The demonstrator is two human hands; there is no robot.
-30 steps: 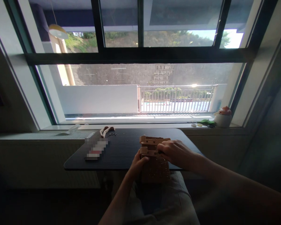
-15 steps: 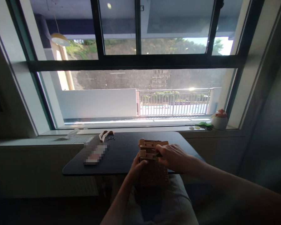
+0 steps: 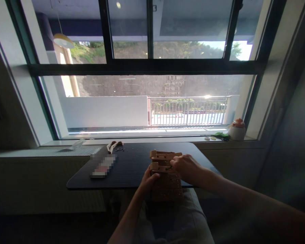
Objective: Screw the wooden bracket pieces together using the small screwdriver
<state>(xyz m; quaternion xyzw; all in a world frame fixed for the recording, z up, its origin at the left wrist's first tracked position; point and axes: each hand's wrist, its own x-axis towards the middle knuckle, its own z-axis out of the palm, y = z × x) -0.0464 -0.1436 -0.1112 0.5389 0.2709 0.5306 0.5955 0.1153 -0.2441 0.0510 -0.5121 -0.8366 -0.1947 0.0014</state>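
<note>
A brown, flat-faced piece [image 3: 167, 189] with small light specks rests over my lap and leans on the table's near edge. Two tan, strap-like pieces with holes lie across its upper part: the far strap [image 3: 165, 156] and the near strap [image 3: 162, 168]. My left hand [image 3: 149, 180] grips the brown piece's left side, thumb on top, close to the near strap's looped end. Over the near strap's right end my right hand [image 3: 186, 166] is closed in a pinch. A small dark thing [image 3: 168, 168] shows at its fingertips; its kind is too small to make out.
On the dark table [image 3: 134, 169], a pixelated flat object [image 3: 103, 166] lies at the left. Behind it are cream-and-brown curved pieces [image 3: 113, 146] and small metal bits [image 3: 120, 149]. A white pot [image 3: 237, 132] stands on the sill at the right, below a large window.
My right hand has lifted and turned slightly at the near strap, and more of the small dark thing shows. My left hand keeps its hold. The view has shifted a little.
</note>
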